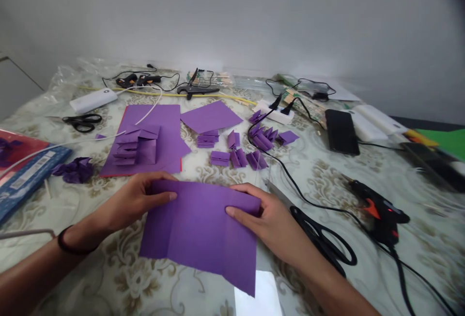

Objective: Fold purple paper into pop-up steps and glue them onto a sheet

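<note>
A purple sheet of paper with two upright creases is held by its far edge in both hands. My left hand pinches the sheet near its far left corner, thumb on top. On the far right side, my right hand grips it between thumb and fingers. Beyond the sheet lie several small folded purple paper pieces. More folded pieces rest on a stack of purple sheets. Large black scissors lie beside my right forearm.
A hot glue gun with a red light lies at the right, its cord crossing the table. Toward the back are a white power strip and a black phone. Small scissors and crumpled purple paper lie left.
</note>
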A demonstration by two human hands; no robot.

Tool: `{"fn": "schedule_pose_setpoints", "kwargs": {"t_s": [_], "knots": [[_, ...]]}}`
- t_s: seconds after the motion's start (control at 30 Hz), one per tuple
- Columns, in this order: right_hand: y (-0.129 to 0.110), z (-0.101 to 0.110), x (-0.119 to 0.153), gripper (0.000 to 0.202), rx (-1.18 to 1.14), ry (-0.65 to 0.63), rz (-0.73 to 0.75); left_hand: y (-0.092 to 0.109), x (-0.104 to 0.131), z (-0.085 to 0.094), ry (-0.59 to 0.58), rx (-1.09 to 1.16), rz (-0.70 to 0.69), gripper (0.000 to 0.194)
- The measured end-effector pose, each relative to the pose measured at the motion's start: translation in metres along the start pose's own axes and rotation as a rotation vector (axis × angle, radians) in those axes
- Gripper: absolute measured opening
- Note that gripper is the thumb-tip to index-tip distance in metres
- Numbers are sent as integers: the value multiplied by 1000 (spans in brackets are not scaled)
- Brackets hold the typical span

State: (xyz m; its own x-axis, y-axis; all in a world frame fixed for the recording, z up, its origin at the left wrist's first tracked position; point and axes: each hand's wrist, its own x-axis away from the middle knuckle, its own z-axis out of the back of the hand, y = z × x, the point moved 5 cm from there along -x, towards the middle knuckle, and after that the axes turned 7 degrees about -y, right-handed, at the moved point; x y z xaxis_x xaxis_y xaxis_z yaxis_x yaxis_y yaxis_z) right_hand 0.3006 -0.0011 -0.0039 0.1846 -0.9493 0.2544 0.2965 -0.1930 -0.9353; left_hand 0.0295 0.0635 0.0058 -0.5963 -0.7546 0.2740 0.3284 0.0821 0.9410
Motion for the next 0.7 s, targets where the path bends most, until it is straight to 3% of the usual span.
{"fn": "schedule_pose_setpoints", "kwargs": {"t_s": [0.2,0.37,0.47,0.57,0.7], "knots": [[8,2,-4,22,70,-29,76,-7,-4,11,-65,-149,-68,21],[-4,-4,2,25,319,-13,400,-12,-5,16,-50,-334,-195,18],[-8,-8,8,35,513,42,570,-7,2,3,1,-650,-422,30],[-5,-11,11,40,628,40,640,-4,11,-16,-16,-900,-623,44],[-3,-13,16,48,802,15,708,-5,20,-30,-115,-1106,-701,56]]}}
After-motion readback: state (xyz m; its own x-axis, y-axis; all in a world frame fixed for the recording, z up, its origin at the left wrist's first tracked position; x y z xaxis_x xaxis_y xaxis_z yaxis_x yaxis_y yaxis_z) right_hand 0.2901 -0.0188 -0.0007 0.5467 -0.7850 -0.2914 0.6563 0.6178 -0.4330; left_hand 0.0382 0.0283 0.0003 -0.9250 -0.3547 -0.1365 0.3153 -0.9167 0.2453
